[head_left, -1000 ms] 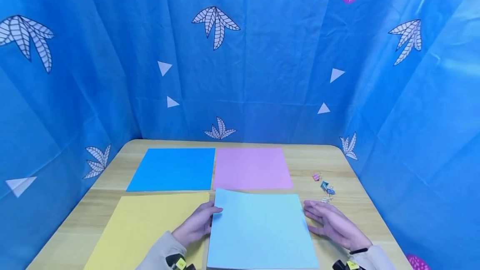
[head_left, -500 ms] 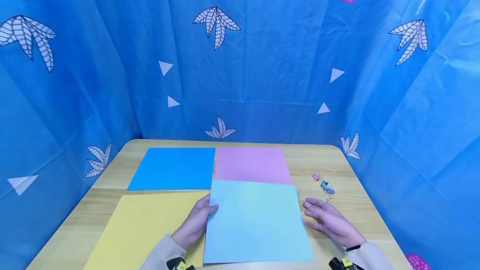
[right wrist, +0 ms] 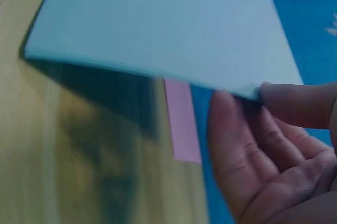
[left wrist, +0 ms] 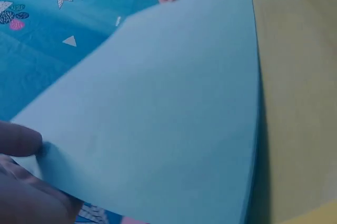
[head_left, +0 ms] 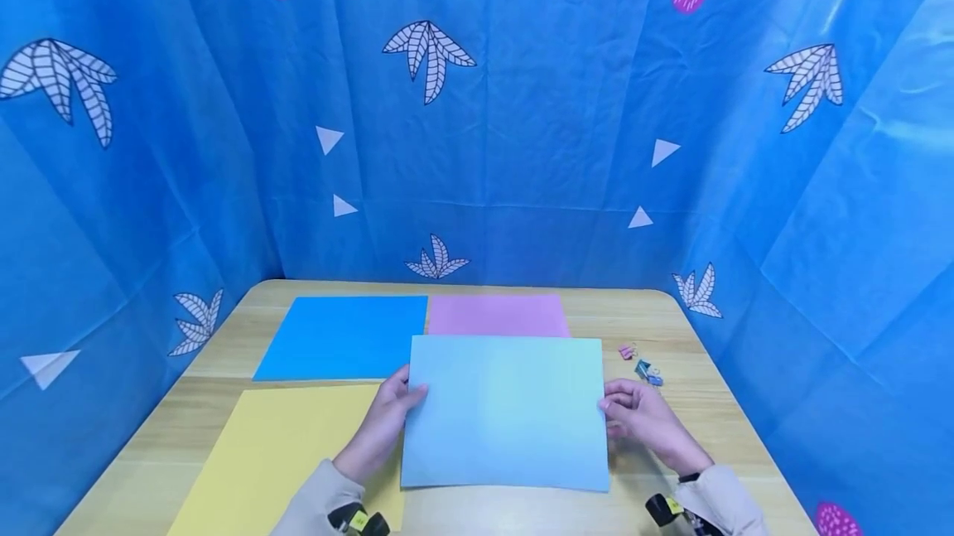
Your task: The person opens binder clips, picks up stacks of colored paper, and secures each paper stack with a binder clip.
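A light blue sheet of paper [head_left: 508, 413], seemingly a thin stack, is lifted off the table and tilted between both hands. My left hand [head_left: 382, 418] pinches its left edge, thumb on top and fingers underneath. On the opposite side my right hand [head_left: 647, 420] grips the right edge between thumb and fingers; the right wrist view shows the thumb [right wrist: 297, 104] on the upper face. Below the raised paper [right wrist: 158, 24] a shadow falls on the wood. The sheet's far edge overlaps the pink sheet [head_left: 498, 316] in the head view.
A blue sheet [head_left: 346, 337] lies at the back left, a yellow sheet [head_left: 286, 453] at the front left. Several small binder clips [head_left: 644, 369] lie right of the paper on the wooden table [head_left: 596, 308]. A blue patterned curtain [head_left: 522, 105] surrounds the table.
The light blue paper has risen and moved away from me, covering more of the pink sheet. My right hand, earlier loose beside it, now holds its right edge.
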Motion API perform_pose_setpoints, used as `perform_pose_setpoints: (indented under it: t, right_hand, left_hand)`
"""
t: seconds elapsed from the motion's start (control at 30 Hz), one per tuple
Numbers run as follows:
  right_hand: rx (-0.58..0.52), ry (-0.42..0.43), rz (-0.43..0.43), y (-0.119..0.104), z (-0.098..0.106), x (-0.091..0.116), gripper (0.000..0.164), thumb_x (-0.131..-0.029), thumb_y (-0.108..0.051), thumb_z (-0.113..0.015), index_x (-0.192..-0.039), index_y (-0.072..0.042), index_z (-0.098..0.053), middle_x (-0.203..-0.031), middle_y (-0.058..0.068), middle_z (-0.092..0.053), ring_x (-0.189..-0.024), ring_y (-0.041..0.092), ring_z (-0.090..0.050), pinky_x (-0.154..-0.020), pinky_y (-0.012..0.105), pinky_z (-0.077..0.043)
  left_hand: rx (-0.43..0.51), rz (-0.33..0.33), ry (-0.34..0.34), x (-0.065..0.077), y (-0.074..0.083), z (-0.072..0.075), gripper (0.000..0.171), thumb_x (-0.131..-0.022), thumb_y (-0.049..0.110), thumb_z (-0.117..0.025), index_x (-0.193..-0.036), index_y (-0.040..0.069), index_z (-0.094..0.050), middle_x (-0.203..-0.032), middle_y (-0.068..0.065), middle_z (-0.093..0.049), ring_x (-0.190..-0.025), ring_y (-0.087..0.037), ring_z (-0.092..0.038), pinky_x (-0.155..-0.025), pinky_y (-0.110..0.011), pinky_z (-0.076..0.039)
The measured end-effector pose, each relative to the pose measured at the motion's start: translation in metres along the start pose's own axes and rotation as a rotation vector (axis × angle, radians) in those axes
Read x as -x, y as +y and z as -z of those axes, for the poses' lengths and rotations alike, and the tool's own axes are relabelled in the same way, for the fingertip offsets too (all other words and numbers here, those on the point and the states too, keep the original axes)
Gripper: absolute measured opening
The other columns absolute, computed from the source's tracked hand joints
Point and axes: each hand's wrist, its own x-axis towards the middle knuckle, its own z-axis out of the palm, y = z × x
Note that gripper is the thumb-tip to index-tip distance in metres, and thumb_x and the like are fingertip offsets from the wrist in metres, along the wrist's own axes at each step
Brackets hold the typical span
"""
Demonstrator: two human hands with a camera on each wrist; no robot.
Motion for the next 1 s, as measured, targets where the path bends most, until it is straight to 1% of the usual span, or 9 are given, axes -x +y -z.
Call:
perform_pose_setpoints:
  t: [0.1, 0.17, 0.3, 0.47, 0.57, 0.7, 0.83, 0.93, 1.0]
  right_hand:
    - [0.043, 0.085, 0.052, -0.009, -0.003, 0.002, 0.035, -0.1, -0.007, -0.065, -0.127, 0.014, -0.055, -0.105, 0.017, -0.075, -0.086, 0.013, -0.073, -0.081, 0.04, -0.066]
    - [0.067, 0.137, 0.097, -0.016, -0.005, 0.004, 0.031, -0.1, -0.005, -0.065, -0.124, 0.014, -0.059, -0.107, 0.022, -0.075, -0.085, 0.012, -0.074, -0.08, 0.037, -0.066]
    - [0.101, 0.208, 0.19, -0.026, -0.01, 0.007, 0.026, -0.099, -0.002, -0.065, -0.119, 0.014, -0.062, -0.108, 0.03, -0.074, -0.084, 0.012, -0.076, -0.078, 0.03, -0.065]
    - [0.155, 0.276, 0.276, -0.024, -0.017, 0.01, 0.017, -0.098, 0.001, -0.066, -0.111, 0.011, -0.067, -0.103, 0.027, -0.075, -0.084, 0.011, -0.076, -0.077, 0.028, -0.065]
    - [0.19, 0.301, 0.296, -0.021, -0.02, 0.011, 0.012, -0.097, 0.001, -0.067, -0.107, 0.008, -0.07, -0.102, 0.024, -0.077, -0.085, 0.011, -0.077, -0.078, 0.03, -0.065]
    - [0.184, 0.307, 0.287, -0.018, -0.021, 0.012, 0.013, -0.098, -0.001, -0.066, -0.108, 0.007, -0.07, -0.103, 0.024, -0.077, -0.086, 0.013, -0.078, -0.081, 0.034, -0.065]
    - [0.179, 0.304, 0.263, -0.012, -0.021, 0.012, 0.018, -0.1, -0.003, -0.065, -0.112, 0.009, -0.069, -0.105, 0.025, -0.077, -0.087, 0.014, -0.078, -0.082, 0.034, -0.065]
    - [0.193, 0.292, 0.247, -0.006, -0.021, 0.011, 0.019, -0.099, -0.003, -0.066, -0.113, 0.01, -0.069, -0.105, 0.025, -0.077, -0.087, 0.015, -0.078, -0.081, 0.03, -0.065]
    - [0.203, 0.282, 0.239, -0.002, -0.02, 0.012, 0.02, -0.099, -0.003, -0.065, -0.113, 0.011, -0.068, -0.104, 0.025, -0.077, -0.087, 0.018, -0.078, -0.08, 0.028, -0.065]
  left_hand:
    - [-0.031, -0.05, 0.022, 0.0, 0.008, 0.002, 0.044, -0.109, 0.017, -0.05, -0.151, 0.005, -0.045, -0.141, -0.015, -0.061, -0.139, -0.03, -0.052, -0.124, -0.057, -0.034]
    - [-0.054, -0.087, 0.026, -0.002, 0.013, 0.005, 0.044, -0.108, 0.017, -0.052, -0.15, 0.005, -0.046, -0.139, -0.016, -0.062, -0.134, -0.025, -0.055, -0.121, -0.053, -0.038]
    - [-0.113, -0.16, 0.028, -0.003, 0.018, 0.011, 0.04, -0.108, 0.019, -0.055, -0.145, 0.005, -0.051, -0.136, -0.017, -0.063, -0.125, -0.012, -0.059, -0.115, -0.04, -0.044]
    - [-0.162, -0.249, -0.012, -0.003, 0.012, 0.018, 0.038, -0.108, 0.016, -0.054, -0.143, 0.001, -0.051, -0.138, -0.022, -0.062, -0.118, 0.002, -0.062, -0.104, -0.02, -0.049]
    - [-0.17, -0.287, -0.033, -0.004, 0.008, 0.02, 0.035, -0.108, 0.013, -0.053, -0.14, -0.002, -0.051, -0.135, -0.026, -0.063, -0.115, 0.004, -0.063, -0.1, -0.015, -0.05]
    - [-0.19, -0.289, -0.03, -0.006, 0.006, 0.02, 0.035, -0.109, 0.016, -0.053, -0.14, 0.0, -0.052, -0.135, -0.024, -0.064, -0.117, 0.001, -0.063, -0.1, -0.015, -0.05]
    - [-0.252, -0.263, -0.016, -0.008, 0.001, 0.022, 0.038, -0.109, 0.019, -0.053, -0.144, 0.004, -0.053, -0.138, -0.018, -0.063, -0.125, -0.013, -0.063, -0.105, -0.024, -0.052]
    - [-0.293, -0.237, -0.027, -0.01, -0.007, 0.025, 0.038, -0.11, 0.017, -0.051, -0.145, 0.003, -0.052, -0.14, -0.019, -0.063, -0.13, -0.025, -0.062, -0.109, -0.033, -0.053]
    - [-0.314, -0.22, -0.046, -0.012, -0.013, 0.028, 0.036, -0.11, 0.017, -0.05, -0.143, 0.002, -0.054, -0.138, -0.019, -0.065, -0.13, -0.028, -0.063, -0.109, -0.036, -0.054]
